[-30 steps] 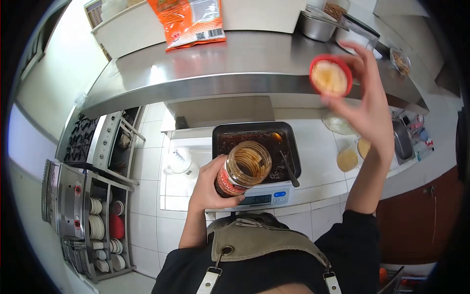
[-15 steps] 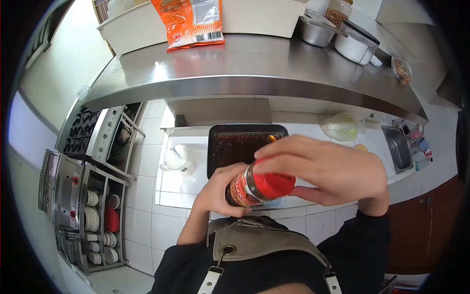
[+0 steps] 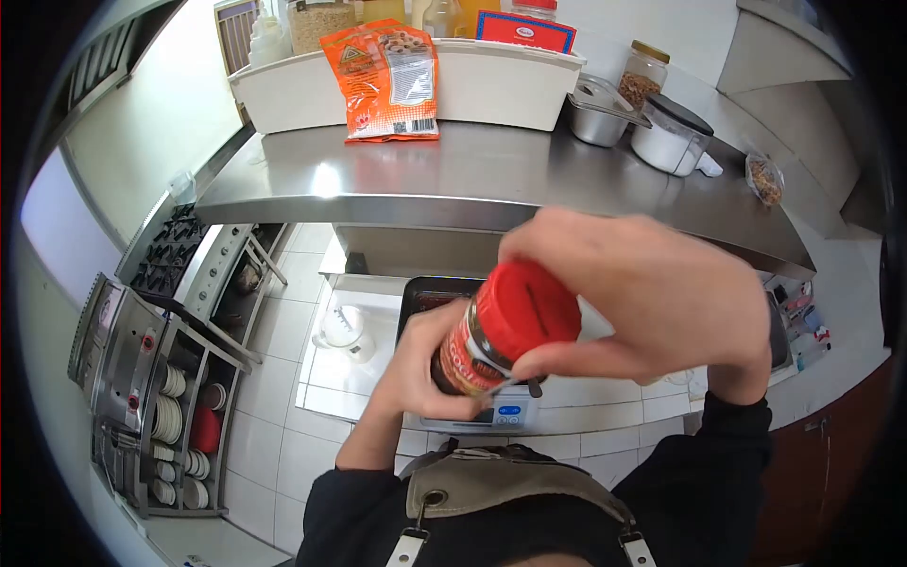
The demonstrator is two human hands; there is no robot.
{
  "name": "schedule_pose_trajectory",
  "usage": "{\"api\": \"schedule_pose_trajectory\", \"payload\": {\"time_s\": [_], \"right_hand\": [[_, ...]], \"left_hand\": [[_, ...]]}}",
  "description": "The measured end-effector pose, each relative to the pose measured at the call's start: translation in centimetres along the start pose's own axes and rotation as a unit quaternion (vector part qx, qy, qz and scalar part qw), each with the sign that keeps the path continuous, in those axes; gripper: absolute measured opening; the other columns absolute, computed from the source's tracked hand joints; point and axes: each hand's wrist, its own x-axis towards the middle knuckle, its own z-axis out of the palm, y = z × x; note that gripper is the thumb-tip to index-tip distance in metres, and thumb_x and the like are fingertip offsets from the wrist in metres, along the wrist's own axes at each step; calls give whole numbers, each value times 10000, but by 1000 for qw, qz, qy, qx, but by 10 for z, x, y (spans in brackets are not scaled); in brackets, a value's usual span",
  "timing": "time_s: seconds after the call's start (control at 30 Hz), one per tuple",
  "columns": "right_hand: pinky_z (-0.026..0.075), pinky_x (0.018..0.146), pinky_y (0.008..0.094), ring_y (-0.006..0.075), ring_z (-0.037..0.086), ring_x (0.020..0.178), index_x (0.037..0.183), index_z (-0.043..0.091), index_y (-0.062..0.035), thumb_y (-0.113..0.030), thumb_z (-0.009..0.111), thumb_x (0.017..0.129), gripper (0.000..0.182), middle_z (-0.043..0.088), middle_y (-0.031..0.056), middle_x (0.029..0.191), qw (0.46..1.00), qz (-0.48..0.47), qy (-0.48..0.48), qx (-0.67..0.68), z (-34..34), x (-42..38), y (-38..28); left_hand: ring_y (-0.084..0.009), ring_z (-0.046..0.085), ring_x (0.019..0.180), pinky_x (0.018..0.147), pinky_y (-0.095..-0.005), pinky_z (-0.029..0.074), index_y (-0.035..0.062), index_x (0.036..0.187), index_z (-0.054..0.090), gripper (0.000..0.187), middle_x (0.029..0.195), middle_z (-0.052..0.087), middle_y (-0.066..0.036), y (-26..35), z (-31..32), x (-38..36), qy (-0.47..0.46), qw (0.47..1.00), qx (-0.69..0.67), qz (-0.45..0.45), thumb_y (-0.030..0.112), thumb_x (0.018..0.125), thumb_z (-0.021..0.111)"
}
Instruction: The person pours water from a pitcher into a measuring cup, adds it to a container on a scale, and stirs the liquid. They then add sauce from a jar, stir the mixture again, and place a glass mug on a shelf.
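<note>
My left hand (image 3: 425,364) is wrapped round a dark jar (image 3: 463,364) with a red label, tilted so its top points up and to the right. A wide red lid (image 3: 529,312) with a dark line across its top caps the jar. My right hand (image 3: 642,288) is at the lid, its thumb against the lower edge and its curled fingers at the upper edge; it is slightly blurred. Behind the jar, a black baking tray (image 3: 413,307) is mostly hidden. Below the jar, a scale (image 3: 510,413) with blue buttons shows in part.
A clear jug (image 3: 345,333) stands left of the tray. Above, a steel shelf (image 3: 378,175) carries an orange packet (image 3: 387,85), a white bin (image 3: 510,85), a steel container (image 3: 598,113) and a white tub (image 3: 669,140). Stacked plates (image 3: 168,419) and a stove (image 3: 179,260) are at left.
The view has tilted up, showing more of the shelf. My right hand has shifted from lying over the lid to its right side, uncovering the lid's top. My left hand keeps the jar.
</note>
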Motion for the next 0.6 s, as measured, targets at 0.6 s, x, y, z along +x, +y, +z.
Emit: {"api": "schedule_pose_trajectory", "payload": {"time_s": [0.6], "right_hand": [[498,682,382,260,625,789,953,604,57,-426,479,850,509,634,224,844,854,142,428,-260,-189,44,87]], "left_hand": [[-249,571,974,900,-372,403,-10,1127,556,495,996,626,-138,98,-36,239,186,877,327,300,417,883,501]]}}
